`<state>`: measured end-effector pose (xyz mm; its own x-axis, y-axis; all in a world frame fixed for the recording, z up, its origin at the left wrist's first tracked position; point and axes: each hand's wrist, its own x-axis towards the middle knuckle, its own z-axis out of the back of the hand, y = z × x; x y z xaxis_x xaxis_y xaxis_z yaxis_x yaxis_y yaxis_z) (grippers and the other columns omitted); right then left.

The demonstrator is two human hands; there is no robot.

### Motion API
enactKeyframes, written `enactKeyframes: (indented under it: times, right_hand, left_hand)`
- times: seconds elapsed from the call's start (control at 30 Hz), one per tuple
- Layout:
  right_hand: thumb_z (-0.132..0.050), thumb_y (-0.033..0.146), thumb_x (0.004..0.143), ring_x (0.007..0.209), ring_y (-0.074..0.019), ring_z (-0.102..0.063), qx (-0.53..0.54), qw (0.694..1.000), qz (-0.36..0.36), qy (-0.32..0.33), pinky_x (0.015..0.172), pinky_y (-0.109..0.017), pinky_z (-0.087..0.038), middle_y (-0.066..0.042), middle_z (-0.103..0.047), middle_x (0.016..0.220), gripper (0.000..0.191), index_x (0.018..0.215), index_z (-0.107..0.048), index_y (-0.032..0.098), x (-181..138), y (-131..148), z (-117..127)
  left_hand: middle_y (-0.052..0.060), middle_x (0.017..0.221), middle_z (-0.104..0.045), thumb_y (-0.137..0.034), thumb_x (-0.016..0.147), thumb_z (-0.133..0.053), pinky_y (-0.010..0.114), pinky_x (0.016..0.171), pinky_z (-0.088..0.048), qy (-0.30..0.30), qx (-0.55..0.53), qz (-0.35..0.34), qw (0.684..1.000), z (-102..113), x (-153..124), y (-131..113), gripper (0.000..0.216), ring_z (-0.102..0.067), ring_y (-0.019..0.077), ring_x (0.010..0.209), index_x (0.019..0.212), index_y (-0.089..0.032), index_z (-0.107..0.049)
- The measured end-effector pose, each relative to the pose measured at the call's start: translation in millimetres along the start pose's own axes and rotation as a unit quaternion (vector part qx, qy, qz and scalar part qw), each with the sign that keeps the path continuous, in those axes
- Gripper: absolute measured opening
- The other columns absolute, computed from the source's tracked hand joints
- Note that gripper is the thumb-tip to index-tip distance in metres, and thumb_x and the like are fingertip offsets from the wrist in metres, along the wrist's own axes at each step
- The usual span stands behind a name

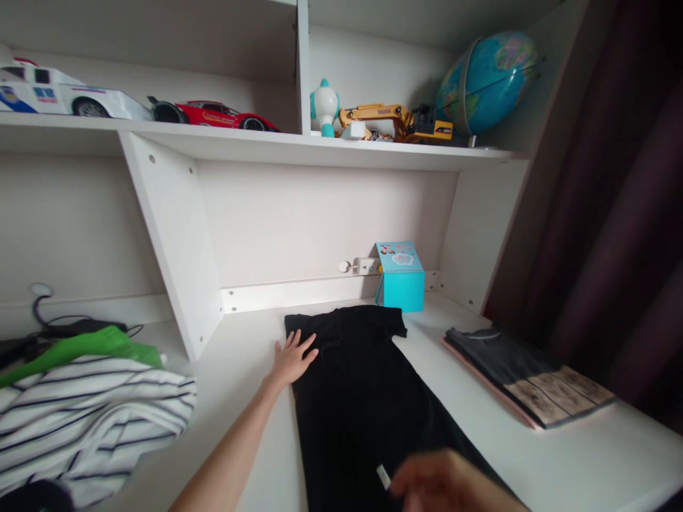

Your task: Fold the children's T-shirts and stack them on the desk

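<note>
A black short-sleeved shirt [363, 384] lies spread on the white desk, its sleeves towards the back panel. My left hand [292, 361] rests on its left edge by the sleeve, fingers spread flat. Low in the view, my right hand [442, 483] is over the lower part of the shirt, blurred by motion, with its fingers bent. A small white label [383, 477] shows right beside those fingertips; whether they touch or hold anything is unclear. The shirt's near end runs out of view.
Folded dark grey and pink clothes [528, 377] lie on the right. A striped garment [101, 427] and a green cloth [90, 352] are heaped at left, beyond an upright divider [171, 242]. A blue desk calendar [403, 288] stands behind the shirt. Toys and a globe [494, 82] sit on the shelf above.
</note>
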<state>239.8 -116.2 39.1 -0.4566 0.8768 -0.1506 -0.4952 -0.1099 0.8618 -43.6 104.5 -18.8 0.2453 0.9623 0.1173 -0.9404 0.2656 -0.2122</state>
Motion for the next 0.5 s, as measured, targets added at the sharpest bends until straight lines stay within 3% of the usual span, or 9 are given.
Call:
enactKeyframes:
  times: [0.07,0.1,0.13,0.23,0.33,0.5]
  right_hand:
    - [-0.040,0.029,0.090,0.077,-0.0136,-0.061,-0.035,0.995,-0.031,-0.084,0.071,-0.027,-0.046,-0.003,-0.063,0.085,0.024,0.102,-0.056,0.016,45.8,-11.7,47.5]
    - [-0.042,0.027,0.088,0.077,-0.0136,-0.062,-0.103,0.974,-0.097,-0.178,0.070,-0.024,-0.045,-0.001,-0.063,0.080,0.020,0.095,-0.058,0.017,70.7,-18.5,70.7]
    - [-0.041,0.026,0.088,0.082,-0.0156,-0.061,-0.129,0.955,-0.137,-0.231,0.072,-0.025,-0.045,-0.004,-0.064,0.081,0.021,0.092,-0.059,0.015,95.2,-25.6,92.1]
    - [-0.040,0.031,0.090,0.086,-0.0176,-0.060,-0.155,0.915,-0.214,-0.304,0.076,-0.030,-0.045,-0.008,-0.063,0.088,0.027,0.092,-0.058,0.011,155.2,-46.9,137.8]
    - [-0.047,0.040,0.087,0.084,-0.0154,-0.059,-0.157,0.894,-0.272,-0.319,0.075,-0.035,-0.048,-0.006,-0.060,0.097,0.032,0.100,-0.056,0.013,190.7,-64.6,152.4]
    - [-0.053,0.034,0.085,0.092,-0.0170,-0.057,-0.157,0.880,-0.316,-0.317,0.077,-0.037,-0.049,-0.006,-0.056,0.108,0.031,0.109,-0.053,0.016,219.8,-80.4,147.4]
  left_hand:
    - [0.006,0.147,-0.018,-0.059,0.086,-0.025,0.061,0.100,-0.008,-0.009,-0.010,-0.005,1.000,-0.9,-1.4,0.2,0.053,-0.010,0.0301,0.134,0.135,-0.039,-0.029]
    - [0.005,0.147,-0.018,-0.059,0.086,-0.027,0.061,0.100,-0.008,-0.013,-0.015,-0.009,1.000,-1.2,-1.8,0.6,0.052,-0.010,0.0308,0.134,0.134,-0.039,-0.030]
    - [0.005,0.147,-0.018,-0.059,0.085,-0.027,0.061,0.100,-0.008,-0.015,-0.020,-0.014,1.000,-1.3,-2.1,1.3,0.052,-0.011,0.0313,0.134,0.134,-0.040,-0.031]
    - [0.007,0.146,-0.022,-0.060,0.085,-0.028,0.062,0.099,-0.009,-0.020,-0.025,-0.023,0.999,-1.1,-1.8,3.3,0.053,-0.013,0.0313,0.133,0.133,-0.039,-0.033]
    - [0.008,0.145,-0.023,-0.061,0.084,-0.028,0.062,0.099,-0.011,-0.018,-0.028,-0.024,0.999,-0.4,-1.2,4.4,0.054,-0.014,0.0311,0.133,0.133,-0.039,-0.033]
    - [0.006,0.146,-0.022,-0.060,0.084,-0.028,0.062,0.099,-0.011,-0.015,-0.037,-0.029,0.999,-0.3,-0.5,5.1,0.053,-0.013,0.0318,0.133,0.133,-0.041,-0.032]
